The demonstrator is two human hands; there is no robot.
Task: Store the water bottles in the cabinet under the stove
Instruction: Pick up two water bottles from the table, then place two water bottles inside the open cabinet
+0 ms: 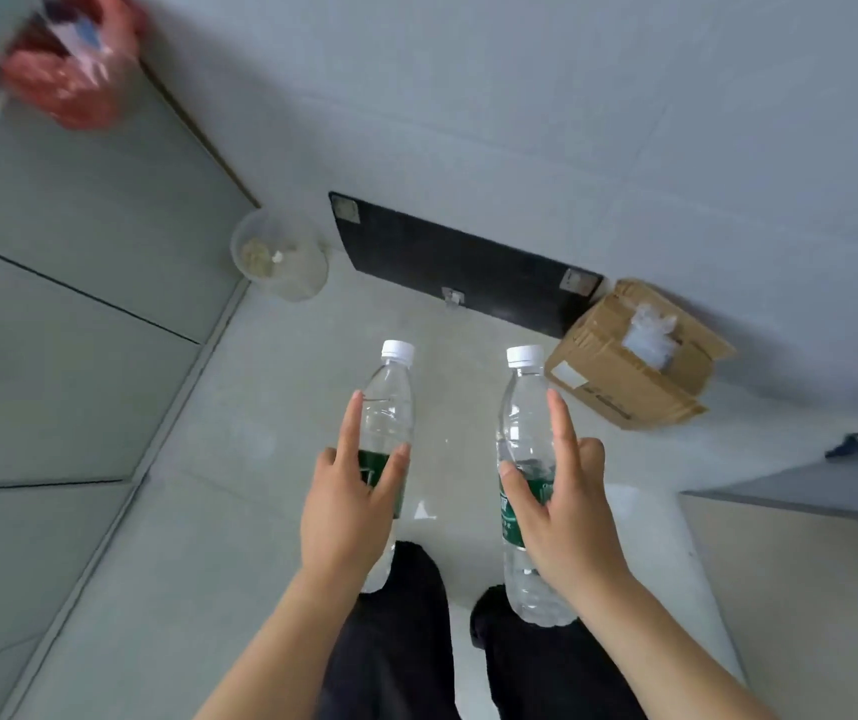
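Note:
I hold two clear plastic water bottles with white caps and green labels, both above the floor in front of my legs. My left hand (346, 504) grips the left bottle (389, 407) around its label, index finger stretched up along its side. My right hand (564, 504) grips the right bottle (524, 423) the same way, cap pointing away from me. Grey cabinet doors (57, 324) run along the left side and look closed. No stove is in view.
A clear plastic tub (281, 257) sits on the floor by the cabinet corner. A black panel (458, 267) leans at the wall base, with an open cardboard box (634, 361) to its right. A red plastic bag (70, 70) hangs at top left. A grey surface (832, 485) juts in at right.

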